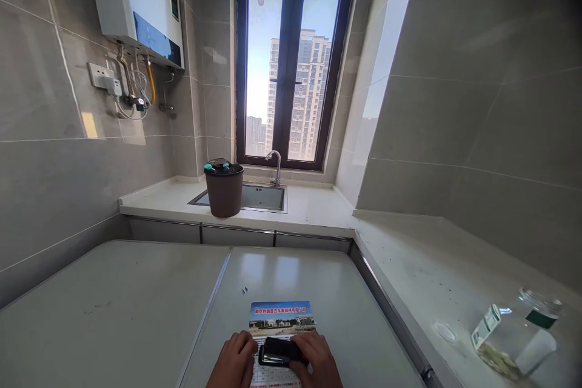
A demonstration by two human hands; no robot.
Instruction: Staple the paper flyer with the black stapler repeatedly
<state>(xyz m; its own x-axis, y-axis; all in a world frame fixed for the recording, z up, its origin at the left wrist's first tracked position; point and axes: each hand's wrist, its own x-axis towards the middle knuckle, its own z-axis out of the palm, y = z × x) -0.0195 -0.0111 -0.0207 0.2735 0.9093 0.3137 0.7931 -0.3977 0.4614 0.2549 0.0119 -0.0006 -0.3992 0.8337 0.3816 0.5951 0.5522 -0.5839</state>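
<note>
The left hand (233, 359) and right hand (318, 359) extend in from six o'clock, backs up, near each other but apart. The left, between six and seven, curls its fingers toward three o'clock. The right, between five and six, points its fingers toward ten, thumb beneath them in a pinching grip.

I have room to pass over the table (113, 309) left of the paper (280, 315); a bucket (224, 193) blocks the sink's (266, 197) left part.
</note>
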